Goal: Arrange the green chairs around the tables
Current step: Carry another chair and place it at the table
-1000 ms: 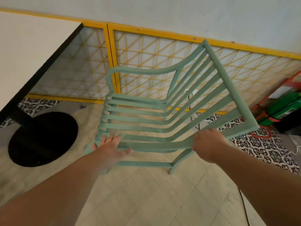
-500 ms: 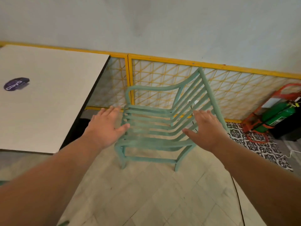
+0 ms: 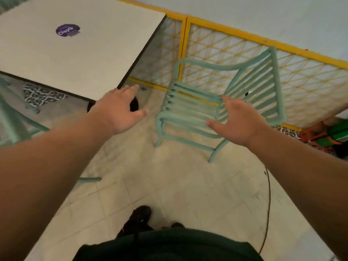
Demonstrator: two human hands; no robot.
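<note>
The pale tiled floor (image 3: 169, 185) now fills the lower half of the frame, as the view has tipped further down than half a second ago. The white table (image 3: 75, 59) takes up the upper left, and its near corner now reaches the middle of the frame. The yellow lattice fence (image 3: 183, 44) runs across the top right.

The green chair (image 3: 190, 105) stands on the floor right of centre, close to the fence and just right of the table's corner, its backrest to the right. A second ago both hands were on it, the right one gripping the backrest rail; half a second ago they had let go.

The left hand (image 3: 116, 112) has drifted left, clear of the chair, to the table's near corner, with its fingers straight, its thumb out and nothing in it. The right hand (image 3: 241, 123) lies over the seat and backrest slats in the picture, fingers spread and empty; I cannot tell if it touches them.

A second green chair (image 3: 11, 117) has come into view at the left edge. A black cable (image 3: 268, 194) curves along the lower right, and a green cylinder (image 3: 337, 132) sits at the right edge. A black shoe (image 3: 140, 216) now shows at bottom centre. A purple sticker (image 3: 67, 30) lies on the table.
</note>
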